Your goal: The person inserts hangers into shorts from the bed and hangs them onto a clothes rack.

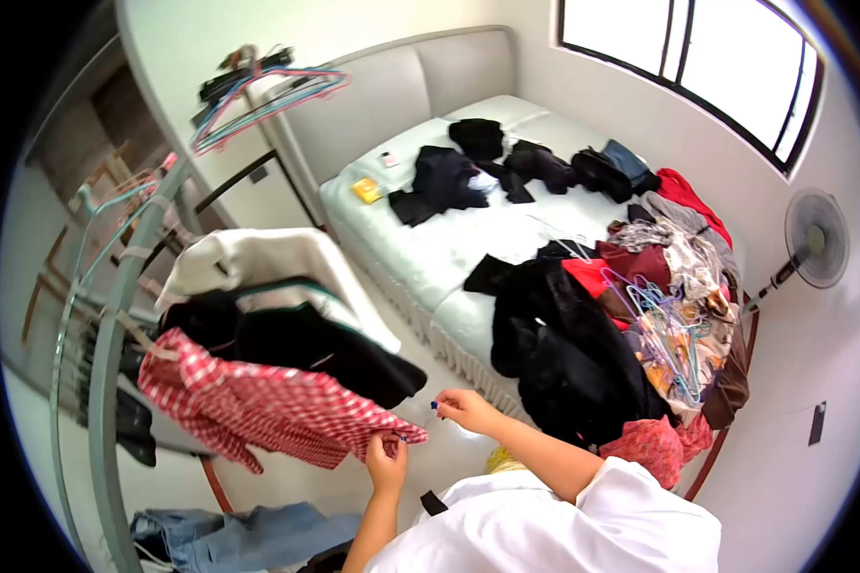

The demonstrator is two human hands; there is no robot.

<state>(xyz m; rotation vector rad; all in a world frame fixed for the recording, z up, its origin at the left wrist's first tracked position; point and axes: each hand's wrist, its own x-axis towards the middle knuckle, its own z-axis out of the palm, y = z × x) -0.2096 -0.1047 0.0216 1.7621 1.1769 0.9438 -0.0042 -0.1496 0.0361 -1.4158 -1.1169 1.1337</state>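
Loose white cloth of the wearer's shirt (pixel 545 525) fills the bottom centre of the frame. Just beyond it, the left hand (pixel 387 463) pinches the end of a sleeve on the red-and-white checked collared shirt (pixel 258 401), which hangs from the grey metal rack (pixel 105 430) at left. The right hand (pixel 470 411) is near that cuff but apart from it, fingers curled narrow; I cannot tell whether they hold anything.

A hard pull on the sleeve could drag the checked shirt's shoulder off its support, since all the tension runs through one cuff. If it slipped, it might land on the pale blue denim garment (pixel 248 540) at lower left. Because the black long-sleeved garment (pixel 287 349) hangs close behind, the two could also snag or swing together, and a light pinch might simply lose the cloth.
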